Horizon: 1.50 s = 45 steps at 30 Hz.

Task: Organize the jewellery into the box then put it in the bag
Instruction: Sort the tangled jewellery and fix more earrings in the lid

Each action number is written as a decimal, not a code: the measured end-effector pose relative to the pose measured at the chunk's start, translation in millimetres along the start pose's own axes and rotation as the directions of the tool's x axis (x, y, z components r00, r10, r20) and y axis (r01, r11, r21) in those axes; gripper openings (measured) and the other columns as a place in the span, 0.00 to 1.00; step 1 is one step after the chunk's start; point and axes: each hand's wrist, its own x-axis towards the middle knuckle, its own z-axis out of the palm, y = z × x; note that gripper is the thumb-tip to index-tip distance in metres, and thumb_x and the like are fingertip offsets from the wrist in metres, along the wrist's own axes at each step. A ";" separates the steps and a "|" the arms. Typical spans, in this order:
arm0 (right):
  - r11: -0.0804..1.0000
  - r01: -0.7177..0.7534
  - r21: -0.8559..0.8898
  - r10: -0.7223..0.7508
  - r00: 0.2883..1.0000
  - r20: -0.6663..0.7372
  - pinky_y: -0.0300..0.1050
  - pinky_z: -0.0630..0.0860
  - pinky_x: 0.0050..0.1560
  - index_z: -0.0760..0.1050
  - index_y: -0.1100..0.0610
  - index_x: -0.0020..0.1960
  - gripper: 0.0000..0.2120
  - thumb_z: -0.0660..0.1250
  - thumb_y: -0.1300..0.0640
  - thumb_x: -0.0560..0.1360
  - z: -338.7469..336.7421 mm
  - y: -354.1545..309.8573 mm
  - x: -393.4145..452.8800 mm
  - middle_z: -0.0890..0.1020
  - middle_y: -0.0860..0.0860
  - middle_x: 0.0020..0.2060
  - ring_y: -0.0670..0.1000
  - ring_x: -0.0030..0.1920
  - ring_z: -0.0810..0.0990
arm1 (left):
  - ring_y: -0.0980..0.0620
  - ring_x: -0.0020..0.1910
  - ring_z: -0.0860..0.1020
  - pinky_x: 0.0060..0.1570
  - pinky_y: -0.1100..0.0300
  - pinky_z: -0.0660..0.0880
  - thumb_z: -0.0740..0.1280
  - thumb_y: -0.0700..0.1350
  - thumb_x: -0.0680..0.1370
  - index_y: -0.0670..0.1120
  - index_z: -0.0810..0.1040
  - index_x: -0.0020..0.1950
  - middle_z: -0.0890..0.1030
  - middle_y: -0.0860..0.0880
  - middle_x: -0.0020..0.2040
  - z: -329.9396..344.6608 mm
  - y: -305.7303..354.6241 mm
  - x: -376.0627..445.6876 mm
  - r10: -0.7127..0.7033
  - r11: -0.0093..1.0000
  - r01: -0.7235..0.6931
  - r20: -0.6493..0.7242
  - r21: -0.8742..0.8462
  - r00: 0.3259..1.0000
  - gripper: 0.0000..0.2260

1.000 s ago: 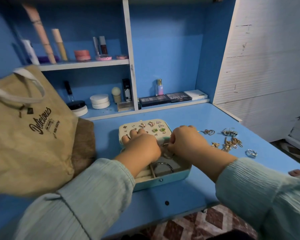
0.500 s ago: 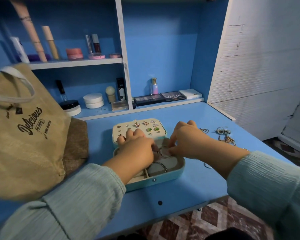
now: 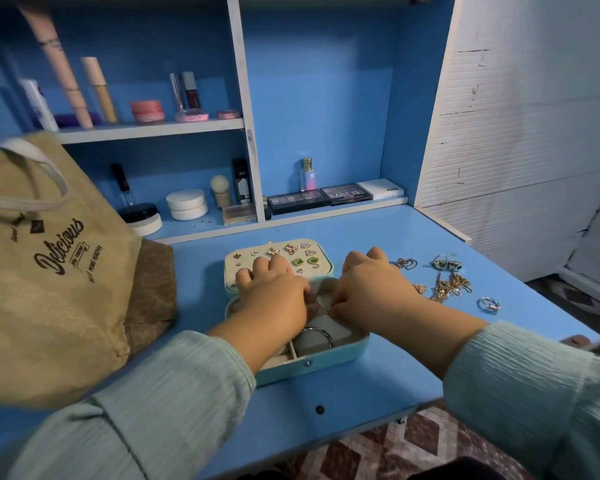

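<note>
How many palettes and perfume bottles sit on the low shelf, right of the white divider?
Flat palettes: 3
Perfume bottle: 1
Total: 4

The open jewellery box (image 3: 312, 362) sits mid-desk (image 3: 378, 386), with the tote bag (image 3: 49, 271) to its left and loose jewellery (image 3: 447, 285) to its right. Both hands (image 3: 274, 296) (image 3: 371, 289) meet over the box; cosmetics shelves (image 3: 153, 128) stand behind.

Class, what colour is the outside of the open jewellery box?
Light turquoise, seen on the jewellery box front wall in the head view.
</note>
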 end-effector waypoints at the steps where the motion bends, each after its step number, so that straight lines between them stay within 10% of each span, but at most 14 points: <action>1: 1.000 0.001 0.001 -0.001 1.000 0.003 0.48 0.71 0.56 0.81 0.46 0.51 0.09 0.63 0.48 0.76 0.3 0.2 0.5 0.70 0.50 0.56 0.54 0.58 0.63 | 0.46 0.60 0.60 0.60 0.50 0.59 0.64 0.55 0.77 0.62 0.77 0.57 0.65 0.51 0.59 0.3 -0.5 0.7 -0.004 1.000 0.004 0.005 -0.008 1.000 0.10; 13: 0.948 -0.018 0.316 0.022 1.000 -0.008 0.45 0.67 0.59 0.80 0.44 0.45 0.03 0.67 0.50 0.74 -16.6 35.4 4.5 0.73 0.48 0.53 0.52 0.58 0.64 | 0.46 0.63 0.61 0.60 0.47 0.56 0.57 0.57 0.79 0.61 0.77 0.59 0.68 0.51 0.62 -20.4 6.6 2.5 0.056 0.998 -0.057 0.025 0.037 0.998 0.12; 25: 0.980 -0.195 0.030 0.193 0.979 0.064 0.47 0.70 0.58 0.78 0.46 0.57 0.10 0.64 0.52 0.76 -11.8 108.0 28.1 0.72 0.48 0.55 0.54 0.62 0.62 | 0.48 0.62 0.61 0.54 0.52 0.57 0.62 0.57 0.77 0.62 0.78 0.53 0.68 0.52 0.61 -23.9 58.3 46.5 0.180 0.984 -0.179 0.093 -0.014 0.979 0.08; 40: 0.998 0.020 -0.061 -0.017 0.999 0.047 0.43 0.65 0.47 0.76 0.52 0.55 0.10 0.58 0.55 0.78 6.3 125.2 34.0 0.72 0.49 0.54 0.53 0.57 0.65 | 0.53 0.60 0.61 0.52 0.56 0.52 0.64 0.58 0.76 0.63 0.79 0.51 0.64 0.58 0.51 -10.3 92.7 43.3 0.485 0.875 -0.476 0.169 -0.090 0.858 0.06; 45: 0.998 0.012 0.063 -0.010 0.999 -0.030 0.50 0.69 0.58 0.76 0.52 0.52 0.08 0.60 0.58 0.77 2.2 129.2 18.0 0.73 0.49 0.55 0.52 0.57 0.65 | 0.54 0.61 0.60 0.53 0.56 0.51 0.62 0.58 0.77 0.64 0.78 0.53 0.63 0.58 0.52 -12.8 94.0 34.9 0.464 0.886 -0.456 0.154 -0.083 0.872 0.07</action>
